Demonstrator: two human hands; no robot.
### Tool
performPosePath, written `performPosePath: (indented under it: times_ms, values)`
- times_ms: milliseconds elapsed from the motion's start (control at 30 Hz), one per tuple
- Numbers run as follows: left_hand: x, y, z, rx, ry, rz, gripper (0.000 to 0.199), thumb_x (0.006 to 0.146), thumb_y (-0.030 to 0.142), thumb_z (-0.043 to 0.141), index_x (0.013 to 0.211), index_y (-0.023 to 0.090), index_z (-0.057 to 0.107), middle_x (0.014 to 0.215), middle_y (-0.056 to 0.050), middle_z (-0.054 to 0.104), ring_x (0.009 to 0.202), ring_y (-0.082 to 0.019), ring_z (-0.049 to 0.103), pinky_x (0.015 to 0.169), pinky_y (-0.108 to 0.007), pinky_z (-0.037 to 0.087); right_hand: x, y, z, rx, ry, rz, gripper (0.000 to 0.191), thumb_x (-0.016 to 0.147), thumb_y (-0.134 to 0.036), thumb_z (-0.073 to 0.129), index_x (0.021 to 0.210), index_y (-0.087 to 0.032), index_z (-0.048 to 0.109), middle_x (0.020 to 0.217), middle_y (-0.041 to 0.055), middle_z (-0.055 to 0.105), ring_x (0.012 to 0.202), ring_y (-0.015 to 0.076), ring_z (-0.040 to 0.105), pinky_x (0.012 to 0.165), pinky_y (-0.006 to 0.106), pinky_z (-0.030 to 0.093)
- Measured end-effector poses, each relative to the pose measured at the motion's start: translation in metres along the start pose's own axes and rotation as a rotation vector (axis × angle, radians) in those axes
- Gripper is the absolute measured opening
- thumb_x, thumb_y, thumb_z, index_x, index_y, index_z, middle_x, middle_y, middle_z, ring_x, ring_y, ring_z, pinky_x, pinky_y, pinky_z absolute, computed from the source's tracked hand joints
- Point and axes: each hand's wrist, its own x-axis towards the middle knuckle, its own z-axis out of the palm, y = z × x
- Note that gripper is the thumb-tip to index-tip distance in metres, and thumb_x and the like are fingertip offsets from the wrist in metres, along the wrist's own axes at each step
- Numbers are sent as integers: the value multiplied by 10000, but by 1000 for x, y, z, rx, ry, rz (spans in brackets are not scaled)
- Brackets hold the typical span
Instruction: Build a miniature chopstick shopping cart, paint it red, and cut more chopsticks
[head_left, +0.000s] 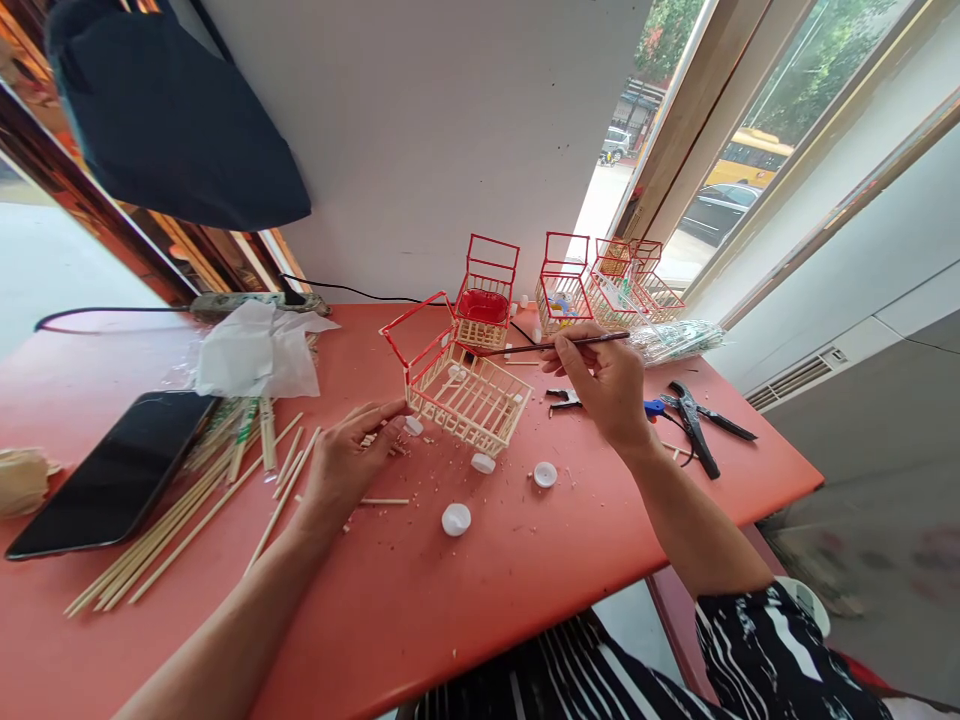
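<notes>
A small cart of pale sticks with a red-painted handle frame stands tilted at the middle of the red table, white round caps at its underside. My left hand pinches the cart's near left corner between thumb and fingers. In my right hand is a thin dark brush, held like a pen. Its tip points left, at the cart's far edge by the red frame. Just behind that tip stands another cart holding a red bowl. Two loose white caps, one of them a round cap, lie in front.
Several more red-topped carts stand along the wall at the back right. Pliers lie on the right of the table. On the left are a black phone, loose wooden sticks and white tissue.
</notes>
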Motion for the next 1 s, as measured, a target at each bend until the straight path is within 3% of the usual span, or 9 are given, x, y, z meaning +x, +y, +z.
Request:
performPosePath:
  times_ms: [367,600,900,1000]
  values:
    - [0,3,0,8,-1,-2,399,886,540,628,1083,238,799,1131,-58,800,694,-185,737,704,-320,638,1,-6,9,3,10,-14,304,999,-536,623,976,-244,708,866,39,802,763,198,800,730,337,676]
    - [0,2,1,-3,2,-2,405,877,548,633,1064,231,802,1100,-57,799,694,-188,740,688,-316,633,-7,-5,-6,-44,2,-32,238,1002,-474,647,992,-251,728,886,40,803,772,205,802,711,326,667]
    - [0,-3,1,60,12,15,377,893,515,606,1076,244,795,1127,-60,804,978,-262,768,871,-366,612,-14,-10,-20,-96,24,-13,240,1006,-458,637,929,-243,713,872,46,795,739,207,795,699,326,672]
    - [0,-2,0,70,13,21,384,901,513,595,1083,238,792,1117,-64,803,979,-264,767,896,-382,601,-11,-13,-17,-53,29,-5,243,1001,-469,640,941,-243,706,876,45,789,743,199,791,710,324,670]
